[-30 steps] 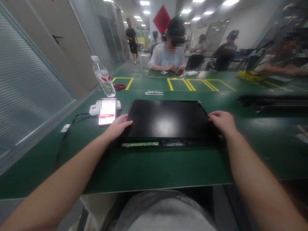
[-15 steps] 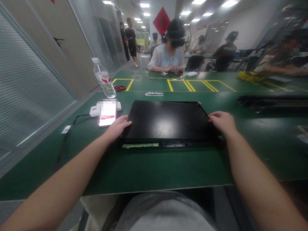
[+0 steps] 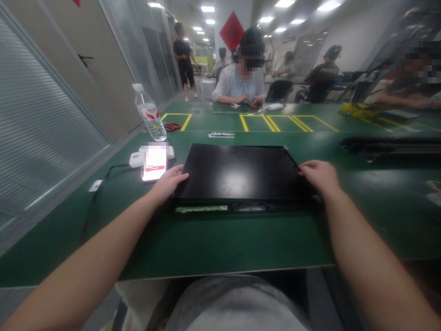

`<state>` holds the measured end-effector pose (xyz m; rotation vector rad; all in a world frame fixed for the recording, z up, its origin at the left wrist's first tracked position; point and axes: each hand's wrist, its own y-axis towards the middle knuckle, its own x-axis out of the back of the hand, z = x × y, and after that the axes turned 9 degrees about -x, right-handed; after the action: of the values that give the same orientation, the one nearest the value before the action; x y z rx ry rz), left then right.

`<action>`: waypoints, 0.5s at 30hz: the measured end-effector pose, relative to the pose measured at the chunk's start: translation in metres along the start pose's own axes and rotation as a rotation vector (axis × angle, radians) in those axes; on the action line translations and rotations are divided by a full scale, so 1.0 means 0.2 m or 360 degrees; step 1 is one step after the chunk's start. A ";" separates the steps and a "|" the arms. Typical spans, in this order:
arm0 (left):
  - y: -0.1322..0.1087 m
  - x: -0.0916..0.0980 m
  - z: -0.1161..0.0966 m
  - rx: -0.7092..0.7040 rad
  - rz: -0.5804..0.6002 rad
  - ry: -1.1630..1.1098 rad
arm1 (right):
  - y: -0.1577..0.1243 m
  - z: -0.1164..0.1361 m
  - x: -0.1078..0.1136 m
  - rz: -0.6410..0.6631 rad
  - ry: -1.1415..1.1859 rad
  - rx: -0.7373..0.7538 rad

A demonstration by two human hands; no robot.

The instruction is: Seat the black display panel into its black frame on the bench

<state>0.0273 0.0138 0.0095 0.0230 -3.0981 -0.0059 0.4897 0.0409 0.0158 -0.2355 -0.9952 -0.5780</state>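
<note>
A flat black display panel (image 3: 237,172) lies in front of me over a dark frame or tray. Along its near edge a green circuit board strip (image 3: 201,209) shows. My left hand (image 3: 171,183) grips the panel's left edge, thumb on top and the other fingers partly hidden beside it. At the right edge my right hand (image 3: 320,177) pinches the panel's border with thumb and fingers closed. How far the panel is lifted off the frame I cannot tell.
Left of the panel are a lit phone (image 3: 154,163) by a white device with a black cable, a water bottle (image 3: 150,115) and red scissors (image 3: 172,127). Dark long pieces (image 3: 396,148) lie at the right of the green table (image 3: 223,243). A person (image 3: 241,82) sits across.
Both hands and the panel stay almost where they were. In the background, one walking person has come closer, and the second one beside them is no longer seen.
</note>
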 end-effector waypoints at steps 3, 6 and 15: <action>0.00 0.00 0.00 -0.0006 -0.0010 -0.0016 | 0.00 0.00 0.00 0.0007 -0.0015 0.0000; 0.00 0.00 -0.01 0.0015 -0.0022 -0.0051 | 0.00 0.00 0.00 0.0023 -0.0009 -0.0008; 0.00 0.00 0.00 0.0022 -0.0018 -0.0117 | 0.01 0.00 0.01 0.0047 -0.0025 -0.0015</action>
<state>0.0268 0.0139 0.0099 0.0414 -3.1714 0.0147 0.4908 0.0421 0.0180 -0.2631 -1.0027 -0.5547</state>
